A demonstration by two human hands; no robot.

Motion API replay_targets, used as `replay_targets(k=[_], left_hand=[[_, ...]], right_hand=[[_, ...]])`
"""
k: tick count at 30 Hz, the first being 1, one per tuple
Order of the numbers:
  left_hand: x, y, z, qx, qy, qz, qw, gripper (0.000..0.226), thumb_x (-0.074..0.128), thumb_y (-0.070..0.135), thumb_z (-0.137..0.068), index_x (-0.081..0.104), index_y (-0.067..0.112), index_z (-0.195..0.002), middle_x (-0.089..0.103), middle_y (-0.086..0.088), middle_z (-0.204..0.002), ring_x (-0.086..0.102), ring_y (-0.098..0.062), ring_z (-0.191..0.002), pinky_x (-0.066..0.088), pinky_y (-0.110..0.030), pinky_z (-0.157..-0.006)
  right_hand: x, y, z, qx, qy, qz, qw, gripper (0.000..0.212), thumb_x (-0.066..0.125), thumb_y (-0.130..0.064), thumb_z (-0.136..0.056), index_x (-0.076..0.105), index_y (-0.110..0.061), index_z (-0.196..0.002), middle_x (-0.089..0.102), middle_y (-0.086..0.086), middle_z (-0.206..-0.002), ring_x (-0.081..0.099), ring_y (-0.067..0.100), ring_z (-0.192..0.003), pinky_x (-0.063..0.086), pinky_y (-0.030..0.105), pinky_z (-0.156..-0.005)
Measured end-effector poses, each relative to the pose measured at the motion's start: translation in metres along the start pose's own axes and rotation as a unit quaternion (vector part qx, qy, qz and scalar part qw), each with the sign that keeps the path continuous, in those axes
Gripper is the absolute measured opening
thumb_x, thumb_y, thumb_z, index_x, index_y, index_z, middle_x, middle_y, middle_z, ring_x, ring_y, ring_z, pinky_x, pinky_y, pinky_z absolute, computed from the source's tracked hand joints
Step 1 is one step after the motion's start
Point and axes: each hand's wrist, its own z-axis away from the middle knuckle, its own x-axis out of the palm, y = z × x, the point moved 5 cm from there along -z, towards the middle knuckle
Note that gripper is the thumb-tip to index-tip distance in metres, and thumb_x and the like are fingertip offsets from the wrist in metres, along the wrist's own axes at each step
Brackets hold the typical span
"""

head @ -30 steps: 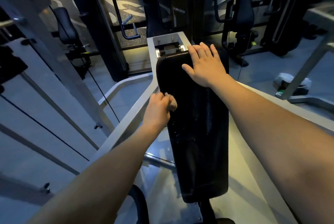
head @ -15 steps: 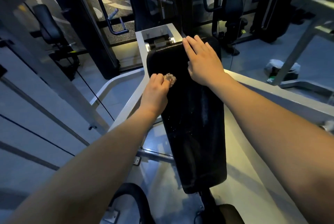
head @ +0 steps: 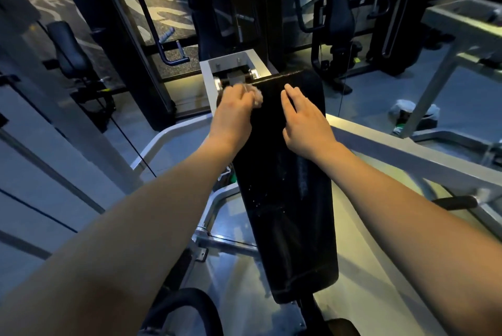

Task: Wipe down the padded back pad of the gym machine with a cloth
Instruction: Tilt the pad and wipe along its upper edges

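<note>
Noted: cloth (head: 256, 96) mostly concealed inside left hand (head: 233, 110) (both motion-blurred); back pad (head: 288, 200) top-left corner covered.

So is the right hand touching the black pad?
Touching. The head view shows the right hand lying flat, palm down, on the pad.

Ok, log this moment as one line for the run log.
phase: wiping | left hand: grips cloth at top-left corner of back pad | right hand: flat on upper pad

Grey floor (head: 375, 102). Dark machines (head: 336, 10) stand along the far side. Wall (head: 46, 4) at left carries a pale graphic. White bag (head: 413, 111) lies on floor at right.
</note>
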Motion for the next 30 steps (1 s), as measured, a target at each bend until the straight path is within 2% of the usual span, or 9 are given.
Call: replay_targets(k=[5,10,13,17,20,24,27,28,30], left_hand=[[0.057,0.008,0.081,0.006,-0.088,-0.011,0.996,0.030,0.062,-0.016,-0.072,0.064,-0.001,-0.097,0.055,-0.016,-0.096,0.050,-0.035,-0.088,0.051,-0.047,-0.064],[0.078,0.021,0.123,0.007,-0.213,0.006,0.977,0.023,0.064,-0.006,-0.081,0.071,0.005,-0.100,0.056,-0.011,-0.097,0.052,-0.032,-0.092,0.051,-0.046,-0.076],[0.048,0.021,0.084,-0.011,-0.120,0.058,0.991,0.018,0.065,0.000,-0.087,0.075,0.013,-0.096,0.058,-0.008,-0.096,0.053,-0.029,-0.092,0.050,-0.040,-0.082],[0.003,0.014,0.021,-0.006,0.054,0.016,0.998,0.019,0.064,-0.001,-0.090,0.071,0.009,-0.104,0.055,-0.012,-0.095,0.051,-0.030,-0.089,0.049,-0.036,-0.076],[0.022,0.006,0.034,-0.001,-0.012,-0.044,0.999,0.040,0.058,-0.014,-0.081,0.065,0.000,-0.117,0.058,-0.019,-0.115,0.050,-0.037,-0.097,0.052,-0.046,-0.079],[0.061,0.020,0.094,0.005,-0.134,-0.061,0.989,0.055,0.055,-0.011,-0.085,0.056,0.006,-0.137,0.050,-0.013,-0.132,0.045,-0.034,-0.108,0.051,-0.045,-0.089],[0.075,0.025,0.118,-0.091,-0.239,0.037,0.966,0.035,0.059,-0.003,-0.089,0.068,0.008,-0.122,0.056,-0.012,-0.116,0.055,-0.035,-0.106,0.045,-0.033,-0.083],[0.074,0.024,0.125,-0.162,-0.262,0.090,0.947,0.029,0.061,0.003,-0.091,0.070,0.007,-0.119,0.061,-0.011,-0.111,0.060,-0.033,-0.103,0.045,-0.030,-0.080],[0.069,0.024,0.144,-0.306,-0.274,0.225,0.884,0.037,0.066,0.010,-0.092,0.064,0.007,-0.129,0.067,-0.009,-0.113,0.066,-0.025,-0.100,0.053,-0.030,-0.083]], right_hand=[[0.013,0.002,0.035,0.013,-0.017,-0.026,0.999,0.071,0.062,-0.019,-0.093,0.033,-0.002,-0.156,0.033,0.017,-0.159,0.033,0.033,-0.147,0.036,0.043,-0.119],[0.013,0.003,0.066,0.023,-0.038,-0.039,0.998,0.052,0.059,-0.023,-0.096,0.051,-0.010,-0.145,0.047,0.008,-0.139,0.045,0.028,-0.126,0.046,0.039,-0.102],[0.012,0.005,0.076,0.028,-0.059,-0.054,0.996,0.041,0.057,-0.024,-0.097,0.058,-0.012,-0.137,0.050,0.007,-0.133,0.049,0.027,-0.120,0.046,0.037,-0.096],[0.015,0.008,0.088,0.056,-0.097,-0.103,0.988,0.036,0.053,-0.024,-0.099,0.061,-0.013,-0.131,0.054,0.006,-0.129,0.051,0.026,-0.119,0.051,0.042,-0.099],[0.019,0.006,0.100,0.063,-0.129,-0.124,0.982,0.036,0.051,-0.023,-0.100,0.061,-0.013,-0.132,0.054,0.004,-0.131,0.050,0.023,-0.122,0.050,0.042,-0.102],[0.023,0.005,0.115,0.069,-0.152,-0.140,0.976,0.034,0.050,-0.023,-0.100,0.062,-0.013,-0.130,0.054,0.004,-0.130,0.052,0.022,-0.120,0.050,0.039,-0.102],[0.024,0.003,0.124,0.066,-0.158,-0.160,0.972,0.031,0.050,-0.023,-0.101,0.064,-0.015,-0.128,0.054,0.002,-0.127,0.055,0.020,-0.115,0.051,0.036,-0.099],[0.024,0.002,0.126,0.067,-0.152,-0.178,0.970,0.030,0.051,-0.022,-0.101,0.065,-0.016,-0.127,0.055,0.000,-0.125,0.057,0.018,-0.111,0.052,0.034,-0.097],[0.023,-0.002,0.128,0.073,-0.131,-0.226,0.962,0.027,0.053,-0.022,-0.102,0.065,-0.017,-0.125,0.055,-0.002,-0.116,0.060,0.014,-0.098,0.053,0.031,-0.090]])
